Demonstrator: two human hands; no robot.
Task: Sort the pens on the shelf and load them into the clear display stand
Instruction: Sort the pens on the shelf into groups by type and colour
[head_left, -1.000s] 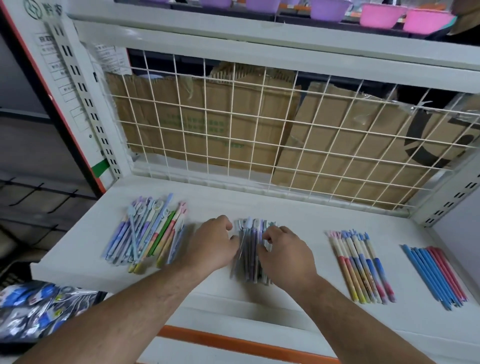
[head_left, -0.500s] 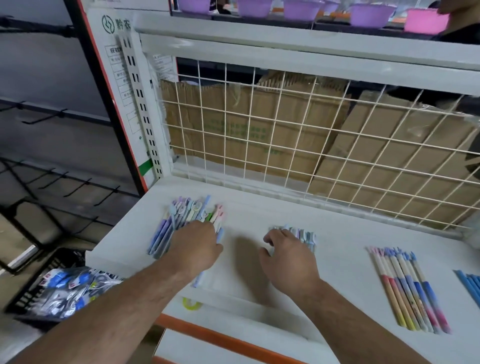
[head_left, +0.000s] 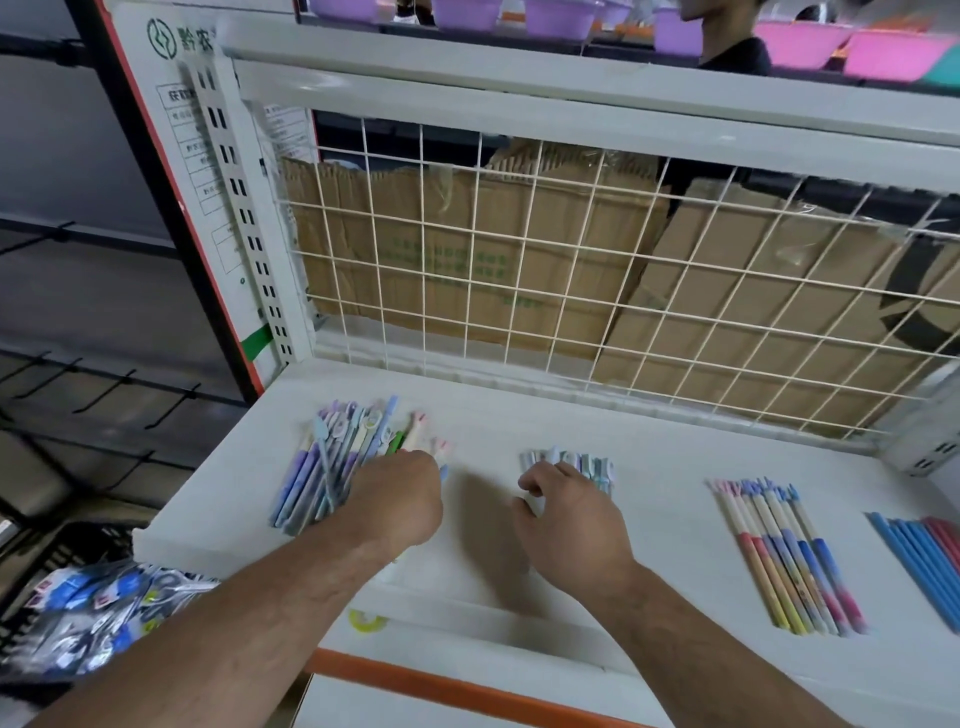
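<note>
On the white shelf (head_left: 649, 457) the pens lie in four separate groups. At the left is a loose mixed pile of pastel pens (head_left: 332, 467), purple, blue, green and pink, fanned out with their caps toward the wire grid (head_left: 571, 291) at the back. The left grip (head_left: 397, 499) rests on the right side of this pile, knuckles up and fingers curled down among the pens. Whether it is clamped on any pen cannot be told, as the fingertips are hidden. Near the middle lies a small bunch of pale blue pens (head_left: 582, 462). The right grip (head_left: 571, 519) hovers over its near end, fingers loosely bent, thumb and forefinger apart with nothing between them. Well to the right sits a neat row of gradient pencils (head_left: 789, 561), and at the frame's right edge a row of blue and red pens (head_left: 919, 556). Flattened cardboard (head_left: 467, 249) stands behind the grid. A yellow tape roll (head_left: 366, 621) sits at the shelf's front lip, and a black basket of packaged goods (head_left: 98, 618) stands below at the left.
</note>
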